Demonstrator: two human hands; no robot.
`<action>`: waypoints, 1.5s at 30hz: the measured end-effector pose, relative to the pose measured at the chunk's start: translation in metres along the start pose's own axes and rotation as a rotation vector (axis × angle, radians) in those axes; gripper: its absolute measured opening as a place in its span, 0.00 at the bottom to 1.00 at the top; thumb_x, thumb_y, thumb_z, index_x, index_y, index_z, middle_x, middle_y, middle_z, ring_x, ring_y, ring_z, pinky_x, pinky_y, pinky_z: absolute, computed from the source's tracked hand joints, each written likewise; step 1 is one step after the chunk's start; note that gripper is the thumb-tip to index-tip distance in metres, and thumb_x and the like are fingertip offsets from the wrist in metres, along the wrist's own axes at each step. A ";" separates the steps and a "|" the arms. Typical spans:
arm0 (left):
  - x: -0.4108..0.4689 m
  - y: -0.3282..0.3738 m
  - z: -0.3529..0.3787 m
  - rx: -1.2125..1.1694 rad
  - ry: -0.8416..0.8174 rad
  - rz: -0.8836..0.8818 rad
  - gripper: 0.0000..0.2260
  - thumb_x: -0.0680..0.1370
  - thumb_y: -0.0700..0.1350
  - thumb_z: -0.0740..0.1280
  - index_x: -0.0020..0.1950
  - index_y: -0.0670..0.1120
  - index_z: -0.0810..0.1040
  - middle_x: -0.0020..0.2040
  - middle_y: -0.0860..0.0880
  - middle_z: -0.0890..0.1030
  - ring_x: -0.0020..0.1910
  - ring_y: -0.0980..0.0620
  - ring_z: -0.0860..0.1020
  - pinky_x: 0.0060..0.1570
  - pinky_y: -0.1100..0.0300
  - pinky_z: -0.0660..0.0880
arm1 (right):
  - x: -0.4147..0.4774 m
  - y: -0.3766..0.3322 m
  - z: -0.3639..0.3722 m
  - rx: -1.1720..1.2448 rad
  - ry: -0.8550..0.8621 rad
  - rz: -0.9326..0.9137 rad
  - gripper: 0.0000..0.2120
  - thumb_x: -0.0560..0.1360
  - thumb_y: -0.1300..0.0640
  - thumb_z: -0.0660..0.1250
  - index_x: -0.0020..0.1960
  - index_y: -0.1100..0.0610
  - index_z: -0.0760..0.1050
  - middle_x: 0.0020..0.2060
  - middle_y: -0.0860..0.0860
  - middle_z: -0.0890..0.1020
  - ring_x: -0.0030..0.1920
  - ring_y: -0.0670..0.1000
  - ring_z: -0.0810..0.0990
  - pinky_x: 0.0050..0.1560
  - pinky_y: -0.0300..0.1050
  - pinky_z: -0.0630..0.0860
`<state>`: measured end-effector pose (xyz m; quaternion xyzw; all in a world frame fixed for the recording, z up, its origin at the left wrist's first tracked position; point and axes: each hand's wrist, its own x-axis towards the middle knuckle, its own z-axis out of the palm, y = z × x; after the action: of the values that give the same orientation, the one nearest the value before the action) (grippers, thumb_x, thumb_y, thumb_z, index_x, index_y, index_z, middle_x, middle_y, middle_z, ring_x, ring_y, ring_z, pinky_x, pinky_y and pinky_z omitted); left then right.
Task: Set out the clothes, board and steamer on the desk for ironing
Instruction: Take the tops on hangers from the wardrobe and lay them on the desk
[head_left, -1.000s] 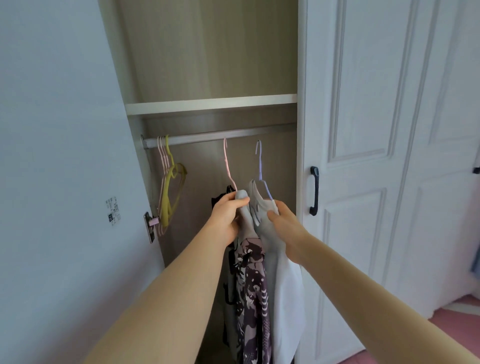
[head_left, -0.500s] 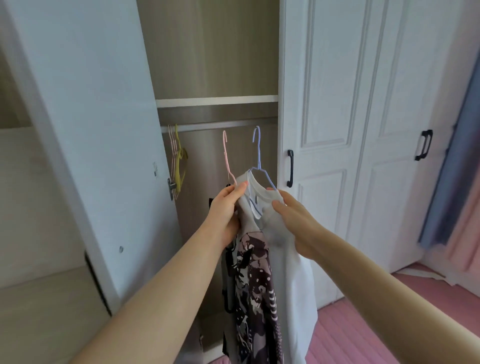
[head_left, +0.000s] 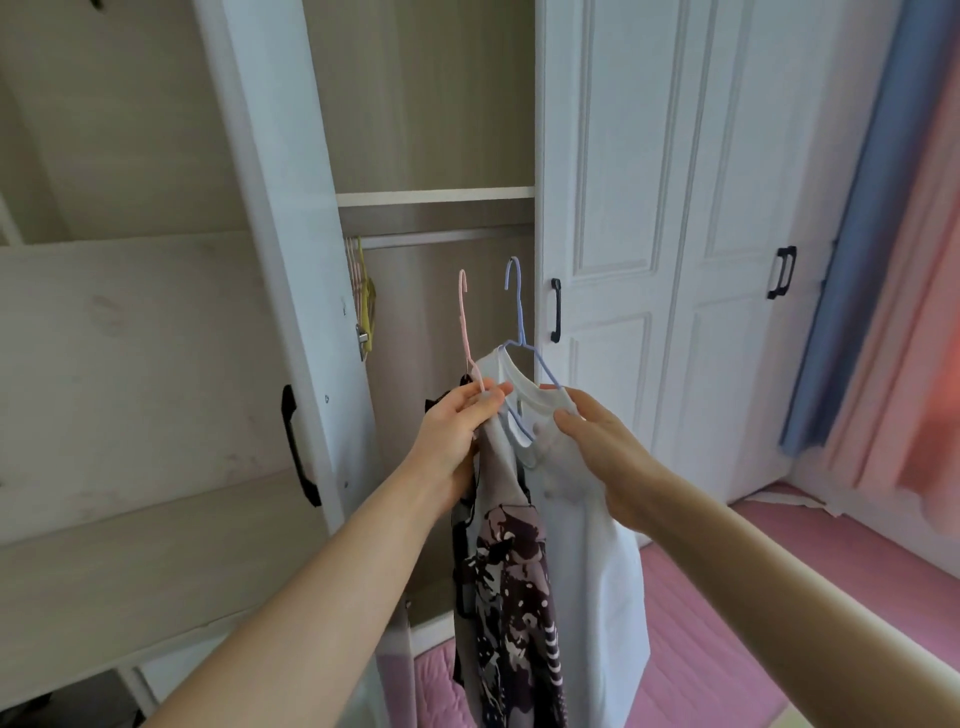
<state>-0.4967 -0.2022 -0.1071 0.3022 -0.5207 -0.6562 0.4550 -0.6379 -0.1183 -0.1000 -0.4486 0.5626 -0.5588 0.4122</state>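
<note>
Two garments hang in front of the open wardrobe, off the rail. A white top (head_left: 587, 545) hangs on a blue hanger (head_left: 519, 332). A dark patterned garment (head_left: 511, 613) hangs on a pink hanger (head_left: 465, 332). My left hand (head_left: 457, 431) grips the pink hanger's neck together with the cloth at its top. My right hand (head_left: 602, 447) holds the white top's shoulder over the blue hanger. No board or steamer is in view.
The open wardrobe door (head_left: 291, 312) stands to the left of the clothes. Inside, several spare hangers (head_left: 363, 291) hang from the rail (head_left: 441, 239) under a shelf. Shut white doors (head_left: 649, 260) are at the right, then blue and pink curtains (head_left: 872, 260). The floor (head_left: 727, 597) is pink.
Both hangers have come off the rail and out of the wardrobe towards me, still held by both hands. The view has pulled back and turned to the right.
</note>
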 end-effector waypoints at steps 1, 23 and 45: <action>-0.008 0.000 -0.001 0.019 -0.005 0.006 0.12 0.77 0.43 0.67 0.60 0.43 0.80 0.56 0.46 0.83 0.59 0.46 0.79 0.64 0.50 0.73 | -0.009 -0.001 0.002 0.007 0.002 -0.001 0.16 0.82 0.58 0.54 0.61 0.44 0.74 0.55 0.50 0.82 0.56 0.52 0.80 0.59 0.55 0.77; -0.214 0.032 -0.017 -0.013 -0.139 -0.028 0.05 0.77 0.41 0.67 0.52 0.43 0.77 0.51 0.47 0.85 0.49 0.50 0.79 0.55 0.55 0.70 | -0.224 -0.010 0.055 -0.049 0.058 -0.001 0.14 0.80 0.58 0.57 0.56 0.43 0.78 0.53 0.53 0.83 0.54 0.55 0.82 0.58 0.56 0.78; -0.322 0.036 -0.016 -0.399 0.082 -0.061 0.08 0.80 0.38 0.62 0.58 0.40 0.76 0.47 0.44 0.85 0.45 0.48 0.85 0.38 0.63 0.80 | -0.301 -0.028 0.025 0.047 -0.237 0.041 0.14 0.81 0.60 0.57 0.55 0.48 0.80 0.54 0.58 0.83 0.47 0.58 0.82 0.55 0.63 0.77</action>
<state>-0.3426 0.0827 -0.1019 0.2482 -0.3518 -0.7470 0.5066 -0.5348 0.1666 -0.0847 -0.4901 0.5060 -0.5062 0.4975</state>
